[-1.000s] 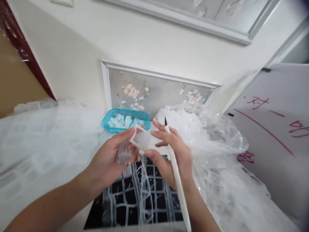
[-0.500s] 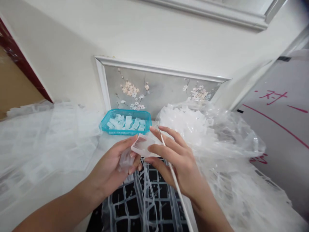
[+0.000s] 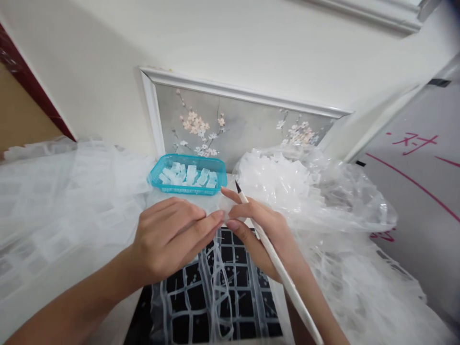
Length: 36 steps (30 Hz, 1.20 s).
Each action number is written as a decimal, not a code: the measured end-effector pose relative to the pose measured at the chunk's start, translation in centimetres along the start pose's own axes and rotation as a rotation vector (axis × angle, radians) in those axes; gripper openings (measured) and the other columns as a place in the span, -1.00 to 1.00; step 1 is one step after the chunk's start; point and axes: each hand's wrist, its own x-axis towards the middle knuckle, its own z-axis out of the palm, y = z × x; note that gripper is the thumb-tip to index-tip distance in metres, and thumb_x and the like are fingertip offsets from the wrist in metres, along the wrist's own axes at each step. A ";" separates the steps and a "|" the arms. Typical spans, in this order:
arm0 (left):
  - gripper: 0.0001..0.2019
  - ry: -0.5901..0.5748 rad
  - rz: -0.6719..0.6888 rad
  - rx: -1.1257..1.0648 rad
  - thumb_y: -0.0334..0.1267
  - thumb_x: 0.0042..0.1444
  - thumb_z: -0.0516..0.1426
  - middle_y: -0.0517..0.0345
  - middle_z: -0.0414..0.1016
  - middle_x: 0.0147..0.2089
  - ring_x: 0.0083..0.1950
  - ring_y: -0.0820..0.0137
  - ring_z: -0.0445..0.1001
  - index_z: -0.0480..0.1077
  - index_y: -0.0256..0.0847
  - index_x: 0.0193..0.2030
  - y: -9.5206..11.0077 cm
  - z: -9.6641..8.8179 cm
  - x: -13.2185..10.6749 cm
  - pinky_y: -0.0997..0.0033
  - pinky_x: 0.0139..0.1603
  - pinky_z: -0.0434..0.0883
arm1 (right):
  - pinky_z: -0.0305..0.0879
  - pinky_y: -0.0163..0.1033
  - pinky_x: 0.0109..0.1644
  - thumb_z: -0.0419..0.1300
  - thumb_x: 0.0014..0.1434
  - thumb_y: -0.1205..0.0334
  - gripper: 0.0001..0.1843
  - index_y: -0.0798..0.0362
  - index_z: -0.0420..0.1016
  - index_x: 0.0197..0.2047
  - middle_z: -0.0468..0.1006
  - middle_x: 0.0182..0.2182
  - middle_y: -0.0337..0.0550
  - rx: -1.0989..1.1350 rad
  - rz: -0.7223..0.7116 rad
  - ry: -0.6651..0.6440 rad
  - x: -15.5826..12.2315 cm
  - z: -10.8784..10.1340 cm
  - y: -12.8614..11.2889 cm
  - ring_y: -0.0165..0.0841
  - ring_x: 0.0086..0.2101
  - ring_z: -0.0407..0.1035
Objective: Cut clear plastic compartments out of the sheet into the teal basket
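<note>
Just above a black mat, both of my hands meet at a small translucent plastic piece (image 3: pixel 226 205). My left hand (image 3: pixel 168 239) is closed, back toward me, its fingertips pressed on the piece's left side. My right hand (image 3: pixel 266 230) pinches the piece between thumb and forefinger. It also holds a slim white-handled tool (image 3: pixel 276 266) with a dark pointed tip, slanting up past its fingers. My fingers cover most of the piece. Beneath lies a translucent grid-like sheet (image 3: pixel 192 314) on the black mat (image 3: pixel 142 311), with loose strips across it.
A blue plastic basket (image 3: pixel 187 190) holding several small translucent pieces stands behind my hands. At its right lies a clear bag (image 3: pixel 359 201) of white pieces. Translucent sheets (image 3: pixel 72 191) pile up at left, and tangled translucent scraps (image 3: pixel 359 282) at right. A framed floral panel (image 3: pixel 247 124) is behind.
My left hand has turned over, its back now toward me. The plastic piece has tilted and is mostly hidden by my fingers. The tool has swung, its handle farther right.
</note>
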 end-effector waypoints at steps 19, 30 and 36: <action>-0.86 0.011 -0.126 -0.031 -0.49 0.05 0.22 0.20 0.52 -0.42 -0.43 0.44 0.49 0.41 -0.22 -0.27 0.3 0.2 0.3 0.41 -0.41 0.42 | 0.45 -0.14 0.09 0.09 0.30 0.38 -0.85 -0.04 0.44 -0.20 0.60 -0.03 -0.11 -0.036 -0.007 -0.004 0.1 1.2 -0.3 -0.29 0.07 0.46; -0.93 0.144 -0.713 -0.158 -0.33 0.10 0.21 0.24 0.50 -0.42 -0.39 0.46 0.44 0.51 -0.15 -0.39 -2.6 1.6 -0.4 0.40 -0.33 0.40 | 0.42 -0.06 0.15 0.07 0.23 0.50 -0.74 -0.08 0.41 -0.18 0.58 0.01 -0.15 -0.065 -0.120 0.041 -0.1 1.5 0.1 -0.30 0.09 0.44; -0.95 0.130 -0.968 -0.190 -0.26 0.05 0.25 0.25 0.48 -0.44 -0.47 0.50 0.37 0.55 -0.13 -0.38 -4.5 -0.5 0.3 0.44 -0.46 0.30 | 0.46 -0.14 0.08 0.12 0.25 0.40 -0.84 -0.07 0.43 -0.23 0.59 0.02 -0.15 -0.075 -0.069 0.110 -0.2 0.4 -0.7 -0.26 0.04 0.49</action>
